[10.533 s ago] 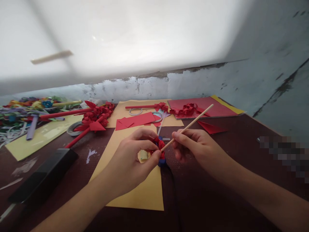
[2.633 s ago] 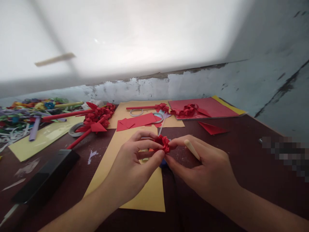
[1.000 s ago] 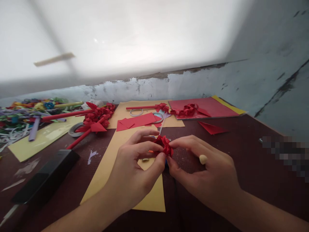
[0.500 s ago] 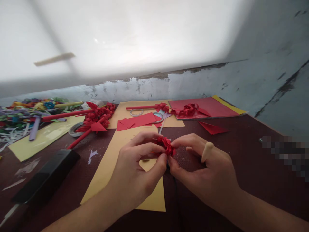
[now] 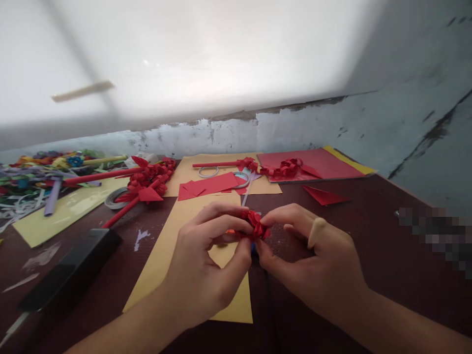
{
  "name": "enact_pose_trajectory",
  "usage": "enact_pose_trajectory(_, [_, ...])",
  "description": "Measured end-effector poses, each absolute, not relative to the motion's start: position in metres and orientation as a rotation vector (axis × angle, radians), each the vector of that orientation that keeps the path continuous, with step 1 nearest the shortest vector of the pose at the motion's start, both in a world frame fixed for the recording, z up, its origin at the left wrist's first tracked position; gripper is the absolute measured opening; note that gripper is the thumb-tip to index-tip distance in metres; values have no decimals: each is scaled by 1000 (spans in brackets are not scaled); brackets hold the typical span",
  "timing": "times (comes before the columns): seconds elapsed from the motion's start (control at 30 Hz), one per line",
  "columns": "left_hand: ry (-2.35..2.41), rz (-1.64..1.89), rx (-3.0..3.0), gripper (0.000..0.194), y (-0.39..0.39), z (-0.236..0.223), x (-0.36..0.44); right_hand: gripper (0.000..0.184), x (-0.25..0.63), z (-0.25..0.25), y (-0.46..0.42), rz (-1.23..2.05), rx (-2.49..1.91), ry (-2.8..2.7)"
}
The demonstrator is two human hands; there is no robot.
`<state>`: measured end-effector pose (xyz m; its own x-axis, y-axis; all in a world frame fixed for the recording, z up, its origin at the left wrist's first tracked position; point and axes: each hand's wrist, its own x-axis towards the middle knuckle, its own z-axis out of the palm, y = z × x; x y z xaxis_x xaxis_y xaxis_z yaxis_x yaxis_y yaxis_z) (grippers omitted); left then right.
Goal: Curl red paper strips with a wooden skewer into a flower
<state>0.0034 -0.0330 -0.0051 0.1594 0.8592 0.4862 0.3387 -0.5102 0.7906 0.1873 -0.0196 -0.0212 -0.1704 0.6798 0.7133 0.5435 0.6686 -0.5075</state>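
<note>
Between my two hands is a small, frilled red paper flower (image 5: 257, 225). My left hand (image 5: 208, 260) pinches its left side between thumb and fingers. My right hand (image 5: 313, 255) grips the right edge with thumb and forefinger; a pale band circles one of its fingers. Below the flower, a small blue thing (image 5: 253, 248) shows between the hands, too covered to name. Under the left hand lies a long yellow paper sheet (image 5: 162, 265). Just beyond the fingers are red paper pieces (image 5: 210, 184) and a tape ring (image 5: 241, 180).
Red paper flowers on stems (image 5: 151, 179) lie at left, one stem against a black box-shaped device (image 5: 70, 270). Colourful paper strips (image 5: 29, 182) heap at far left. A red folder (image 5: 313, 164) and a red paper triangle (image 5: 326, 195) lie at back right, before the peeling wall (image 5: 295, 129).
My left thumb and fingers have shifted slightly left on the red paper flower, which has turned a little. More of the blue thing shows below. My right hand stays almost still.
</note>
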Motion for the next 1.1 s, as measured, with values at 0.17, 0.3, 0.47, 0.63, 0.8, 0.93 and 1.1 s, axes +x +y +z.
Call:
enact_pose_trajectory(0.17, [1182,1370,2039,16,-33,-3,5,22,190,-22,-20,121,-927,-1851])
enact_pose_trajectory(0.3, [1129,1343,1857,15,-31,-1,5,23,191,-24,-20,159,-949,-1858])
enact_pose_trajectory(0.47, [1011,1294,1460,11,-24,-6,-1,24,189,-25,-19,313,-972,-1758])
enact_pose_trajectory(0.63, [939,1248,1352,10,-19,-11,-4,12,192,-21,-18,373,-905,-1804])
enact_pose_trajectory(0.8, [958,1262,1395,10,-22,-7,-1,10,192,-20,-16,428,-886,-1784])
enact_pose_trajectory(0.93, [981,1256,1519,11,-26,-6,0,6,190,-19,-16,546,-883,-1742])
enact_pose_trajectory(1.1, [1044,1275,1637,5,-27,-6,1,2,189,-17,-17,701,-888,-1710])
